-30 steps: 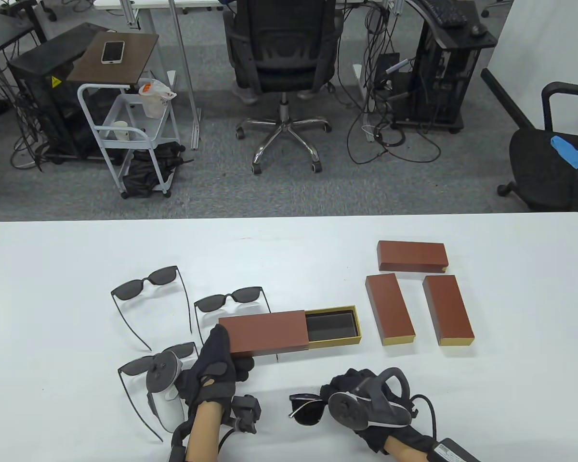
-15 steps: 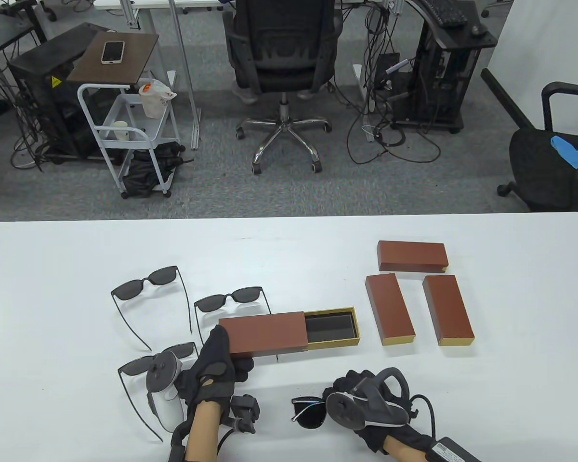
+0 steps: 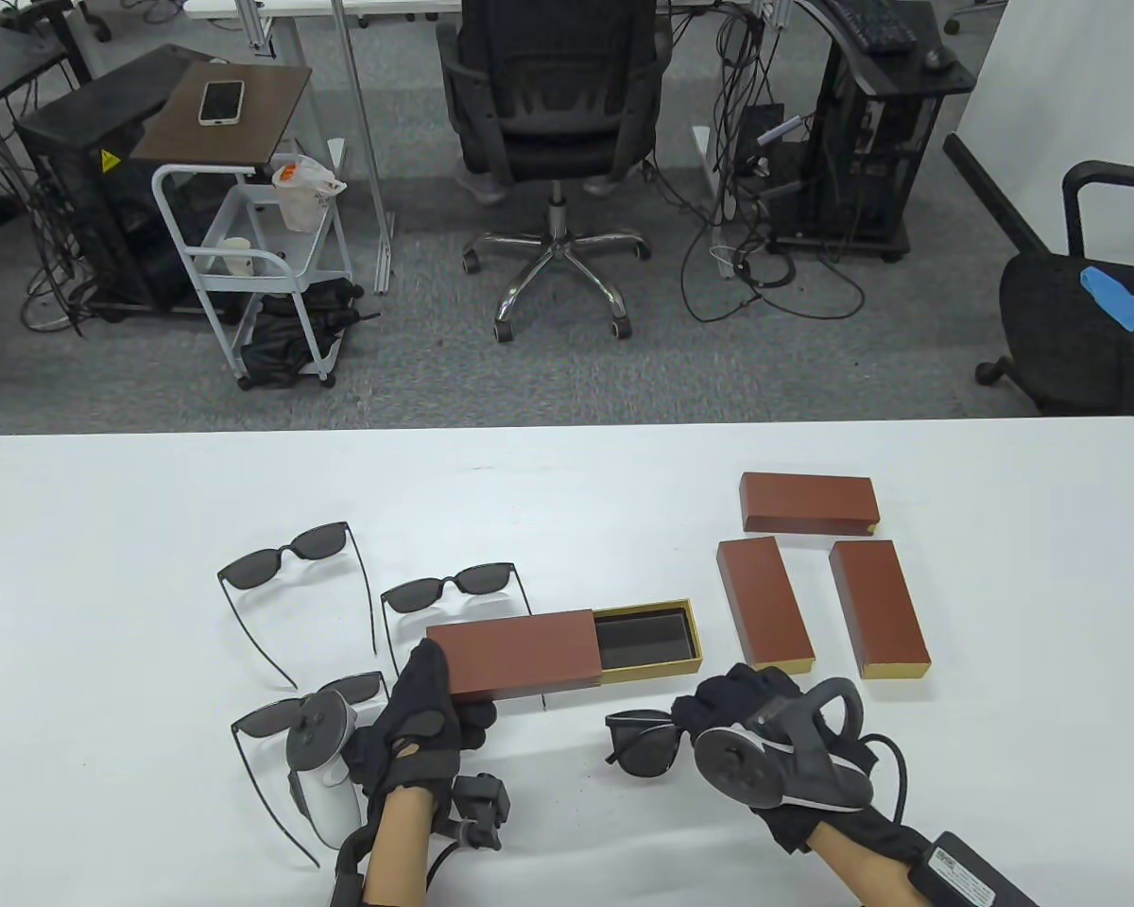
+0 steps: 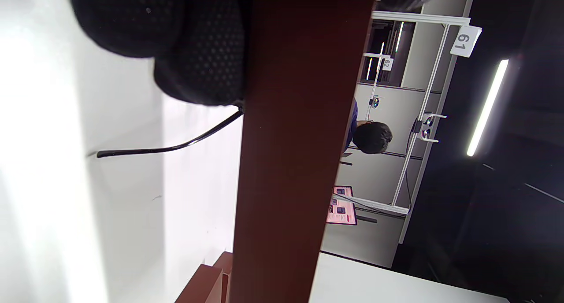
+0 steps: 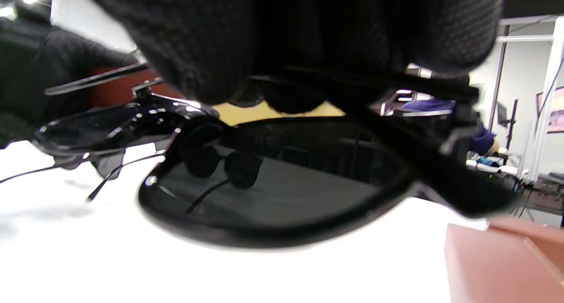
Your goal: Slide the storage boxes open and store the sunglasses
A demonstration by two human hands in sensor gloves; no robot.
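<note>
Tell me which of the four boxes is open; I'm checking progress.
The box held by the left hand: its gold tray is slid out right. The three boxes farther right are shut.

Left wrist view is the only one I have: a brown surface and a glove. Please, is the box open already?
Observer: Yes. In the table view the open box has its gold tray slid out to the right, and the tray is empty.
Operator: What does the right hand do?
Observer: The right hand grips folded sunglasses, just in front of the tray.
Operator: And my left hand?
Observer: The left hand holds the left end of the box's brown sleeve.
Operator: Are other boxes there?
Observer: Three closed boxes lie to the right of the tray.
</note>
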